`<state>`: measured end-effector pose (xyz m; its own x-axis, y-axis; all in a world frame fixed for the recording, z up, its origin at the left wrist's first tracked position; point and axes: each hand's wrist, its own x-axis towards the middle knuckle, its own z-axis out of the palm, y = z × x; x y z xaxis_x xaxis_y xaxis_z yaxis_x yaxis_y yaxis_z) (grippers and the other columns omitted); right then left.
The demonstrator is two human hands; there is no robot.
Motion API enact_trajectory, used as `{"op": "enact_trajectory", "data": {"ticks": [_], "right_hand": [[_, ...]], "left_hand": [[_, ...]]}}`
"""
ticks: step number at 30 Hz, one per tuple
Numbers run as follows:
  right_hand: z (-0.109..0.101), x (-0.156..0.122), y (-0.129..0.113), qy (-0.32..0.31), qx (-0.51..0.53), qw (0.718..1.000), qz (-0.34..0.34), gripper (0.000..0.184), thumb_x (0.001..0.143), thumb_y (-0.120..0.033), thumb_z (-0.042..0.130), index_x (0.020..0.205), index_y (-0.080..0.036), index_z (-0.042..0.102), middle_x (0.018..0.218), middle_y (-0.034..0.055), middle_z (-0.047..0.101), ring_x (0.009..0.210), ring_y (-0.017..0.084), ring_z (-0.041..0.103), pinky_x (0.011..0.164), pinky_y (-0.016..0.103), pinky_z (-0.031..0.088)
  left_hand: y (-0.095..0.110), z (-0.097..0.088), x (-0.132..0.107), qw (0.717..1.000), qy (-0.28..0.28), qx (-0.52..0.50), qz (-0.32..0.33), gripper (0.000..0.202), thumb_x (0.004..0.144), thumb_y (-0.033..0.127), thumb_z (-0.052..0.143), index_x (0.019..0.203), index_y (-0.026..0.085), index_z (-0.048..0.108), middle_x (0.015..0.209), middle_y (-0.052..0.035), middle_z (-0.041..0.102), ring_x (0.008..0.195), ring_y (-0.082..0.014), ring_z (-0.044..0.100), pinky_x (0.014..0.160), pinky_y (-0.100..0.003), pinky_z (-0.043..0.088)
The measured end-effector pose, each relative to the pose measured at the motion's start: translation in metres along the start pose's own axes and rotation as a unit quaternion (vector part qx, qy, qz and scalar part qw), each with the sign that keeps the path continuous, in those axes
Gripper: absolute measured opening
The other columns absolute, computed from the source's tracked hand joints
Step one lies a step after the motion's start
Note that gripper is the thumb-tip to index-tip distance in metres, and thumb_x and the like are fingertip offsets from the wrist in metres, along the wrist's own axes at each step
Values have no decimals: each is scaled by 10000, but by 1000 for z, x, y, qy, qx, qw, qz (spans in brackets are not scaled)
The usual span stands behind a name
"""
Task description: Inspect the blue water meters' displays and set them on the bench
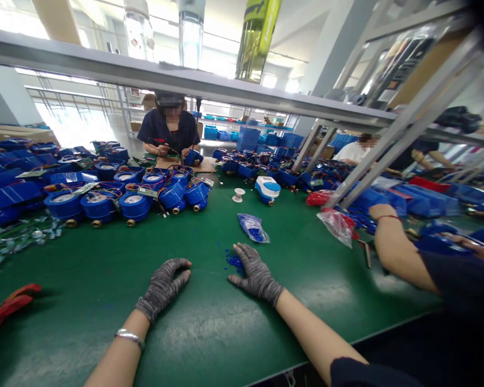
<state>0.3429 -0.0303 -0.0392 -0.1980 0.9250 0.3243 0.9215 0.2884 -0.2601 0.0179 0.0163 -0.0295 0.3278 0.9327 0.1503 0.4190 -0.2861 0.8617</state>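
Observation:
My left hand (165, 285), in a grey knit glove with bare fingertips, rests on the green tabletop (193, 333). Its fingers curl slightly apart from the thumb, and nothing shows between them. My right hand (256, 273), gloved alike, lies spread with its fingers beside a small heap of blue plastic pieces (234, 262), partly covering it. Just beyond is a clear plastic bag (253, 228) with more blue pieces inside. Farther off stand a small white spool (238, 195) and a white-and-blue device (268, 190).
Blue meters (134, 207) with wires crowd the back left, near scattered small parts (20, 239). An orange-red tool (12, 309) lies far left. A co-worker's arm (403, 247) reaches in from the right, near a bag of red parts (339, 226). Another person (171, 129) works opposite, under a shelf (226, 83).

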Motion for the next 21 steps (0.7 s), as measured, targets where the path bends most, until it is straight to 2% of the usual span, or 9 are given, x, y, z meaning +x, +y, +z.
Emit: {"op": "enact_trajectory", "data": {"ticks": [2, 4, 8, 11, 13, 16, 19, 21], "right_hand": [[4, 8, -6, -6, -15, 1000, -11, 878, 806, -559, 671, 1501, -121, 362, 1515, 173, 373, 1412, 318, 312, 1171, 493, 280], [11, 20, -11, 2, -9, 1000, -21, 787, 840, -520, 649, 1482, -135, 406, 1486, 173, 415, 1383, 316, 357, 1151, 495, 313], [26, 48, -15, 37, 39, 998, -38, 418, 903, -412, 594, 1237, -169, 656, 1266, 147, 617, 1212, 278, 539, 1064, 443, 433], [27, 59, -12, 66, 57, 996, -18, 309, 959, -363, 500, 1121, -190, 699, 1140, 116, 679, 1101, 240, 612, 998, 395, 492], [20, 54, -7, 90, 66, 994, 2, 338, 981, -371, 454, 1166, -193, 673, 1142, 110, 680, 1097, 239, 617, 994, 404, 496], [7, 32, 2, 95, 73, 993, 8, 447, 965, -433, 483, 1331, -190, 569, 1289, 121, 609, 1201, 257, 562, 1037, 433, 466], [0, 11, 9, 46, 42, 998, -21, 741, 848, -541, 638, 1469, -196, 427, 1447, 141, 470, 1332, 311, 435, 1103, 489, 387], [2, 9, 8, 10, 13, 999, -30, 857, 788, -580, 690, 1497, -204, 391, 1480, 154, 427, 1364, 346, 382, 1127, 540, 324]], "left_hand": [[0, 0, 0, 1000, 0, 0, -2, 311, 831, 421, 609, 1045, 214, 698, 1096, -78, 714, 1061, -237, 658, 991, -425, 509], [0, 1, 0, 1000, -1, -1, -3, 315, 828, 422, 611, 1045, 210, 697, 1098, -80, 713, 1064, -239, 656, 996, -427, 505], [-1, 1, 0, 1000, -4, -5, -5, 323, 829, 423, 604, 1049, 204, 695, 1103, -84, 710, 1067, -240, 655, 989, -420, 510], [-1, 0, -1, 1000, -8, -7, -8, 328, 832, 425, 605, 1059, 204, 691, 1112, -84, 708, 1071, -238, 654, 996, -416, 506], [-3, 1, -1, 1000, -9, -9, -10, 330, 832, 428, 610, 1063, 206, 690, 1115, -83, 707, 1073, -237, 653, 1001, -416, 503], [-5, 2, 0, 1000, -10, -15, -13, 326, 826, 431, 620, 1059, 213, 691, 1112, -78, 709, 1074, -236, 652, 1002, -414, 503], [-5, 2, 1, 1000, -6, -22, -19, 325, 813, 435, 634, 1045, 217, 697, 1105, -78, 711, 1070, -244, 653, 1001, -425, 502], [-4, 2, 1, 999, -5, -26, -23, 329, 804, 438, 637, 1037, 214, 701, 1099, -81, 712, 1066, -252, 653, 1000, -435, 500]]}}
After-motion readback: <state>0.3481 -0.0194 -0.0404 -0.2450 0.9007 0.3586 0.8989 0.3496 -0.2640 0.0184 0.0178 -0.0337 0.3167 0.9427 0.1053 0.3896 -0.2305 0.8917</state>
